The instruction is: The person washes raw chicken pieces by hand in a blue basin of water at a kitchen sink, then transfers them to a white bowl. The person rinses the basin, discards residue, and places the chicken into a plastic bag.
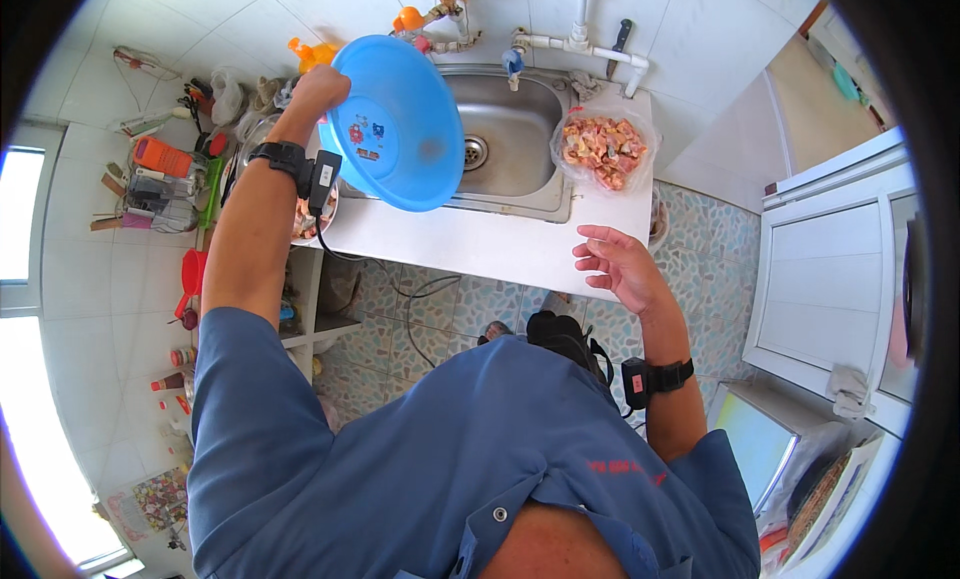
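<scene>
My left hand (321, 91) grips the rim of a blue plastic basin (409, 121), which is tilted and partly covers the left side of a stainless steel sink (517, 121). Small printed cartoon figures mark the basin's inside. My right hand (615, 267) hangs over the counter's front edge, fingers apart, holding nothing. Beyond it, right of the sink, chopped raw meat (606, 150) lies in a clear plastic bag. More meat pieces (304, 220) sit in a bowl left of the basin, partly hidden by my left forearm.
A tap with a blue handle (513, 61) stands behind the sink. A knife (619, 46) is upright against the wall by white pipes. An orange bottle (319, 56) is behind the basin. A cable (409, 309) runs from my left wrist device towards the tiled floor.
</scene>
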The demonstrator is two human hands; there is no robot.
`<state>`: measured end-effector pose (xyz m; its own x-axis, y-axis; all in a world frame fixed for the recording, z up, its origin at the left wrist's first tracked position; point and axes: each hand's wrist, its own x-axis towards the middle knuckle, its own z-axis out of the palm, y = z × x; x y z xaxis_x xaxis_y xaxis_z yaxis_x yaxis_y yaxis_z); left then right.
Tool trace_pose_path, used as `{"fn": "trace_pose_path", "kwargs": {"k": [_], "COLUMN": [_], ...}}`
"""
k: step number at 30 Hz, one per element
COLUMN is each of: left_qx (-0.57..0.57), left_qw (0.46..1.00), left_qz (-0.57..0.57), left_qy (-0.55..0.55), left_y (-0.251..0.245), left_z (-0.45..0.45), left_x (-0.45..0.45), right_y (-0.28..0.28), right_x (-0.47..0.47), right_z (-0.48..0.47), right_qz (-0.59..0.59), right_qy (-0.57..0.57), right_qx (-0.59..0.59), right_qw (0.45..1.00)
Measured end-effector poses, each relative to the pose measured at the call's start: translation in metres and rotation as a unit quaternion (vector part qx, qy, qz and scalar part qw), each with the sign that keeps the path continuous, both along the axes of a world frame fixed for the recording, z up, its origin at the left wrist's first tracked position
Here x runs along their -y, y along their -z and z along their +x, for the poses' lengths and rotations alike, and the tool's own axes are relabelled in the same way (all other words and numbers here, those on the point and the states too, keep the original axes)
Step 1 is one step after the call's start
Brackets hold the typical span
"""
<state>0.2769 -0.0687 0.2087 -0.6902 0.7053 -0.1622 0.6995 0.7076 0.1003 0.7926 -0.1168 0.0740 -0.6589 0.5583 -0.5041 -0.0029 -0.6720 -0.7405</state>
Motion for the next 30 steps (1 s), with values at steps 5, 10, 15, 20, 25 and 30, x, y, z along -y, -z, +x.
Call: {"fn": "trace_pose_path", "kwargs": {"k": [5,10,15,20,25,30], "left_qx": [-0.032,-0.057,-0.034,-0.078,-0.036,-0.004], "left_qw": [0.999,0.995,0.990,0.982,0.987,0.991], "left_qz": [-0.027,-0.059,-0.103,-0.155,-0.157,-0.130], "left_qy": [0.025,0.054,0.086,0.070,0.010,0.009], "left_y": [0.009,0.015,0.021,0.028,0.031,0.035], "left_z": [0.003,0.014,0.025,0.031,0.042,0.036], "left_x": [-0.018,-0.042,-0.075,-0.104,-0.112,-0.111], "right_y": [0.008,0.019,0.032,0.047,0.060,0.061], "right_x": [-0.021,-0.037,-0.047,-0.048,-0.051,-0.058], "right_z": [-0.008,-0.019,-0.026,-0.029,-0.023,-0.025], "right_qz": [-0.012,-0.034,-0.050,-0.084,-0.106,-0.101], "right_qy": [-0.017,-0.038,-0.063,-0.075,-0.070,-0.057], "right_qx": [0.004,0.002,-0.023,-0.039,-0.040,-0.041], "right_qw": [1.000,0.999,0.997,0.993,0.991,0.992]}}
